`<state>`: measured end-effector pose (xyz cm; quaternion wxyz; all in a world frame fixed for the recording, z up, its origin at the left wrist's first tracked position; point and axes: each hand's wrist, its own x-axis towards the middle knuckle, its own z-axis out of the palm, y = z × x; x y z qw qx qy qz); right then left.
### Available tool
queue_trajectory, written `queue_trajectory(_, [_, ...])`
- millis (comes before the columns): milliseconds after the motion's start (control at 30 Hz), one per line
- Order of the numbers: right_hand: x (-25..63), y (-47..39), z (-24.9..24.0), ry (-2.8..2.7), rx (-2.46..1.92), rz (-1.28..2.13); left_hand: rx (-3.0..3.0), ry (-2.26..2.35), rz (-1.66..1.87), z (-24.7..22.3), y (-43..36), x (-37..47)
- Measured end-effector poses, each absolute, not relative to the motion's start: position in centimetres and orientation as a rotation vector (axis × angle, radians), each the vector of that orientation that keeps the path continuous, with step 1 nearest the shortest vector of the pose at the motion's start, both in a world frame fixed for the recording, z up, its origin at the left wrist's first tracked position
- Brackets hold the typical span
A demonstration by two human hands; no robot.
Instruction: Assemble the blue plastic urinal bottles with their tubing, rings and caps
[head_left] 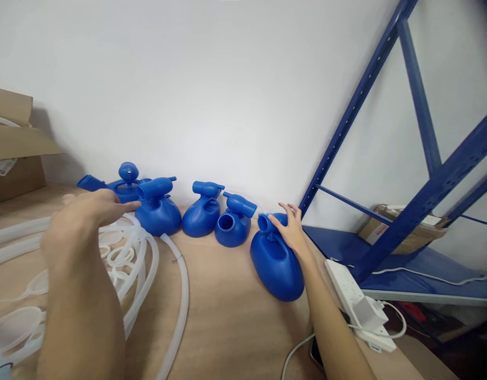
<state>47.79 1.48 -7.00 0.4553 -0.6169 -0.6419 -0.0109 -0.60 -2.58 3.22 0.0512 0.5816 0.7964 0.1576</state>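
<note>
My left hand is above the white tubing at the left, holding nothing that shows. Its index finger stretches to the edge of a blue plastic urinal bottle; whether it touches, I cannot tell. The other fingers are partly hidden. At the right, my right hand holds another blue urinal bottle near its neck, thumb over the top and two fingers raised. That bottle's round mouth is uncovered. Two more bottles stand between the hands, and further blue parts lie behind my left hand.
Translucent tubes and white rings spread over the wooden table. A cardboard box stands far left against the wall. On the right are a white power strip with a plugged charger and a blue metal shelf holding a box.
</note>
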Motion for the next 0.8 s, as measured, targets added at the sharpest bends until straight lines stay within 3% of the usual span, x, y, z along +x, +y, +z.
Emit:
queue_trajectory(167, [50.4, 1.5, -6.4, -1.639, -1.618, 0.022, 1.918, 2.304, 0.414, 4.5, -2.7, 2.8])
queue_trajectory(367, [52.9, 2.1, -6.5, -1.626, -1.608, 0.051, 2.543, 1.108, 0.452, 1.7, -1.0, 15.6])
queue_trajectory(567, [53.7, 0.8, -5.4, -1.667, -1.575, 0.213, 2.53, 1.038, 0.781, -4.1, -0.9, 25.9])
queue_trajectory(800, [53.6, 0.4, -4.7, -1.688, -1.531, 0.347, 2.427, 0.736, 0.842, -5.8, 0.7, 25.8])
